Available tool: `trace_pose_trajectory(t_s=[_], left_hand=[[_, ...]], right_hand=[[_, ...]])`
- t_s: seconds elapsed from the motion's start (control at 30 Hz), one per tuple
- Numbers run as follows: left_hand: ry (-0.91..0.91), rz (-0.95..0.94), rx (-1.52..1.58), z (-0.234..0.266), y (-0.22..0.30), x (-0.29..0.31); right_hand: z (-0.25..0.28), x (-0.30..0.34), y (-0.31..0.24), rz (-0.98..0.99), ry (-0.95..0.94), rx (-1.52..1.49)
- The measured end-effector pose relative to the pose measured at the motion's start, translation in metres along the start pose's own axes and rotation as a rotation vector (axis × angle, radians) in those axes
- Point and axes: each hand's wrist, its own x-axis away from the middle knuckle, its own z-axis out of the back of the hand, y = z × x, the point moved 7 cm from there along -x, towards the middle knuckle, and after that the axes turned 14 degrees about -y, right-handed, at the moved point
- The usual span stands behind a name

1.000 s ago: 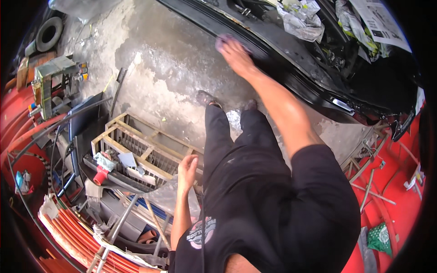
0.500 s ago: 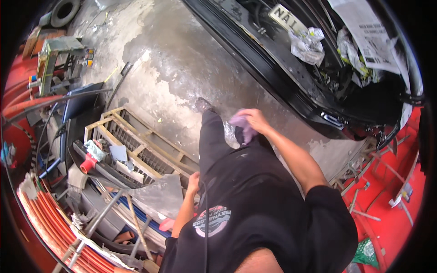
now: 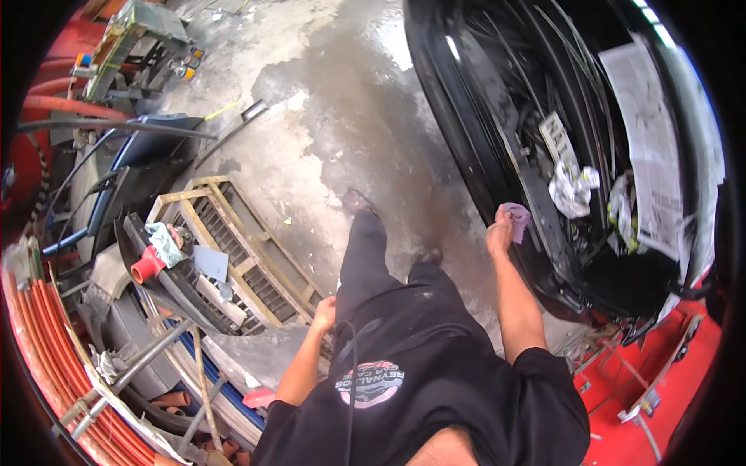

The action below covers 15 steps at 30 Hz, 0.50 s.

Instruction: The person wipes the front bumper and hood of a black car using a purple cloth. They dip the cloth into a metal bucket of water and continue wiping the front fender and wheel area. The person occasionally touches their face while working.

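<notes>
My right hand [image 3: 500, 231] is stretched out beside the black car's open edge, closed on a crumpled purple cloth [image 3: 518, 222]. The cloth is over or against the black sill; whether it touches is hard to tell. My left hand [image 3: 325, 314] is low by my left hip with its fingers curled in; anything inside it is hidden. The black car [image 3: 458, 116] stands at the right, its bay open. In that bay are a white plate [image 3: 556, 138] and crumpled plastic [image 3: 571, 190], with a newspaper sheet [image 3: 649, 147] spread along the far side.
A wooden slatted frame [image 3: 249, 256] lies left of my legs, with a red pipe fitting [image 3: 148, 266] and a pale cloth [image 3: 166, 242] near it. Orange pipes [image 3: 58, 349] and metal poles [image 3: 140, 373] crowd the lower left. The concrete floor [image 3: 350, 101] has damp patches.
My right hand has carried the purple cloth from in front of my leg out to the right, to the car's edge. My view has turned and shifted; the left hand stays by my hip.
</notes>
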Motion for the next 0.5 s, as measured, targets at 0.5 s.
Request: trace_pose_trajectory(t_s=[0.5], left_hand=[[0.149, -0.045, 0.192, 0.266, 0.200, -0.044]], right_hand=[[0.071, -0.108, -0.295, 0.271, -0.503, -0.116]])
